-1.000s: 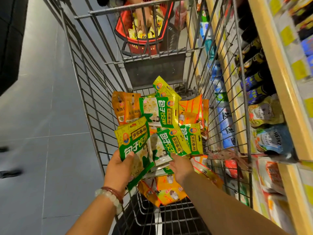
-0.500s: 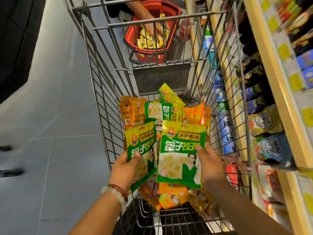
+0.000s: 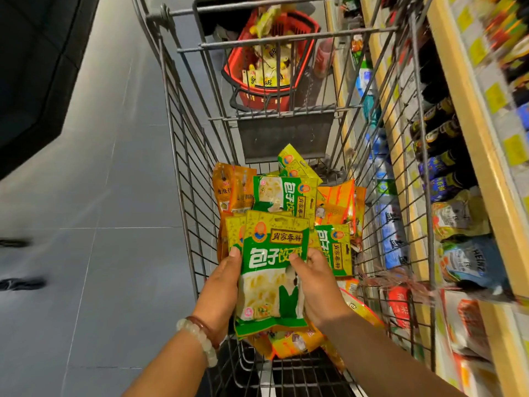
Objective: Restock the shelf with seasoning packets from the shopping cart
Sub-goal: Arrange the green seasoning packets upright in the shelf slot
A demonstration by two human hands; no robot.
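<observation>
So the 2 green packets that were being held apart half a second ago are now getting squared up into 1 stack (image 3: 272,270), with both hands closing in on it over the cart (image 3: 183,156). The left hand (image 3: 220,293) is gripping the stack's left edge, thumb on the front, and the right hand (image 3: 317,287) is pinching the right side with its thumb across the print. Looks like at least 2 packets in there, can't tell the exact count. Plenty more packets (image 3: 289,193) are still lying loose in the cart underneath. I'm guessing the gathering part is wrapping up and the next bit is swinging over to the shelf (image 3: 469,116) on the right.
</observation>
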